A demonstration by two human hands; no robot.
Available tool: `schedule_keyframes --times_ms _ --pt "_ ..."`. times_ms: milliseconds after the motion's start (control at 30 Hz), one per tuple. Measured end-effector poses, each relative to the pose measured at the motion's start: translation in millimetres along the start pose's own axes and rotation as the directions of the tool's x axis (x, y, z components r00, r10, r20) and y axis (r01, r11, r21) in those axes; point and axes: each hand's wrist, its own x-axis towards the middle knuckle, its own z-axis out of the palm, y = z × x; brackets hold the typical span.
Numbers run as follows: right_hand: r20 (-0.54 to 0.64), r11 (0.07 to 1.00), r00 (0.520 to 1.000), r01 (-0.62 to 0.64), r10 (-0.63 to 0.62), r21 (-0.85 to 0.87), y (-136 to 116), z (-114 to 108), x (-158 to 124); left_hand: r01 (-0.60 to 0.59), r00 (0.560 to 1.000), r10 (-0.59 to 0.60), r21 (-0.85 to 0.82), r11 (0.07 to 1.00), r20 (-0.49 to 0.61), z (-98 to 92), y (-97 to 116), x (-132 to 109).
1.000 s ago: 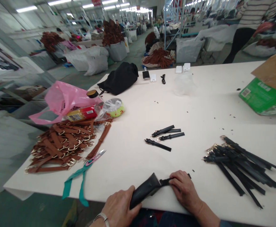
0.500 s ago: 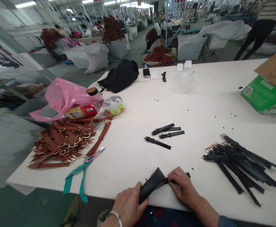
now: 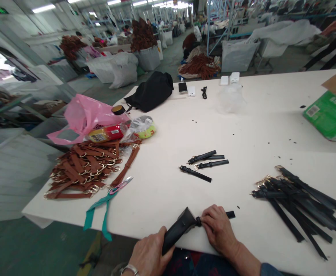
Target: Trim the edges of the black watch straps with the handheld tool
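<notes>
At the table's near edge my left hand (image 3: 147, 255) is wrapped round the handle of a black hand tool (image 3: 177, 229) whose head rests on the white table (image 3: 242, 126). My right hand (image 3: 218, 228) pinches a short black strap (image 3: 230, 214) against the tool's head. Three finished black straps (image 3: 204, 165) with buckles lie just beyond, mid-table. A heap of several long black straps (image 3: 297, 201) lies to the right of my right hand.
A pile of brown buckled straps (image 3: 89, 170) lies at the left, with thread snips on a teal ribbon (image 3: 107, 197) beside it. Behind are a pink bag (image 3: 84, 117), a red bottle (image 3: 107, 134), a black pouch (image 3: 152, 92) and a green box (image 3: 328, 115).
The tool's head has shifted slightly while both hands stayed on it. My view has drifted a little to the left.
</notes>
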Motion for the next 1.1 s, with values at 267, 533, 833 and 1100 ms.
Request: schedule_keyframes --times_ms 267,533,833,1100 --pt "0.143 0.975 0.984 -0.131 0.106 0.181 -12.6 -16.9 11.4 -0.026 0.998 0.024 -0.020 0.999 -0.066 6.3 -4.7 2.0" --pt "0.093 0.851 0.954 -0.296 0.284 0.433 -5.2 -21.4 23.4 -0.021 0.998 0.020 -0.014 1.000 -0.058 5.0 -6.0 0.2" --pt "0.047 0.997 0.999 0.020 -0.024 0.071 16.7 -19.2 -5.8 -0.069 0.998 0.070 0.039 0.997 -0.011 9.1 -9.7 -8.9" --pt "0.035 0.998 0.999 0.000 -0.002 0.066 20.2 -13.5 -5.3 -0.098 0.995 0.098 0.070 0.993 -0.003 -5.1 9.3 -4.0"
